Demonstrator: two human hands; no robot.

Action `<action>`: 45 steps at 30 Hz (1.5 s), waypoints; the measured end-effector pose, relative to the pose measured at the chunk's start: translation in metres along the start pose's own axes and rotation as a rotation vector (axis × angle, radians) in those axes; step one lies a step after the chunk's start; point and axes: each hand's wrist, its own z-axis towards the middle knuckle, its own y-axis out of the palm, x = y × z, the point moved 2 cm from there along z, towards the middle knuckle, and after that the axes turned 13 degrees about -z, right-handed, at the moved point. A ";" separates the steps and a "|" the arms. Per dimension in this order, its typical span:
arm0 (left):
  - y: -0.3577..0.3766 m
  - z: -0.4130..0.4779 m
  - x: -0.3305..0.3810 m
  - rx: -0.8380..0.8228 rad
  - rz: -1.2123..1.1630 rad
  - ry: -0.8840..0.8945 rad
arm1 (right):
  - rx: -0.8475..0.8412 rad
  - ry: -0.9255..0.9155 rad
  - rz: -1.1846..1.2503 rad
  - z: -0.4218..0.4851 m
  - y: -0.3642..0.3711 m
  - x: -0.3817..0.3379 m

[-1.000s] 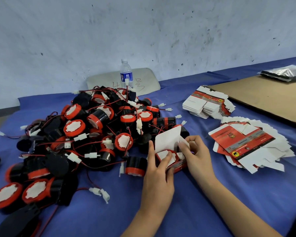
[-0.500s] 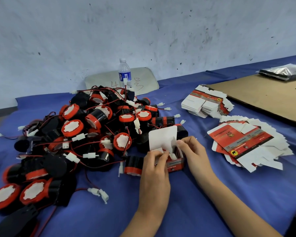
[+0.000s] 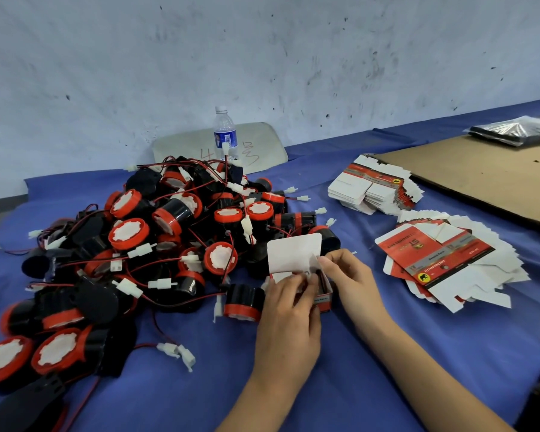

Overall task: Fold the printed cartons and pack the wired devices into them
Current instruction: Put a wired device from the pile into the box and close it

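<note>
Just below the middle of the frame there's a small red and white carton [image 3: 293, 252] standing on the blue surface [image 3: 402, 353], its white lid flap sticking straight up. The left hand [image 3: 289, 310] is curled over the front of the carton with its fingertips pressing down into the open top. The right hand [image 3: 353, 279] pinches a little side flap right beside the lid. I can't really tell what's inside the box, since the fingers cover the opening. The big tangle of wired devices [image 3: 175, 213], black and red with white plugs, fills the left half and touches the carton's left side. Toward the right sits a fanned pile of flat cartons [image 3: 434, 257], with a smaller stack [image 3: 371, 188] above it. A water bottle [image 3: 225, 135] stands behind the devices, and a brown cardboard sheet [image 3: 496, 182] lies at upper right.
</note>
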 end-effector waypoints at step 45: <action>-0.012 0.003 -0.005 0.227 -0.253 -0.032 | -0.299 -0.192 -0.046 0.000 -0.005 0.005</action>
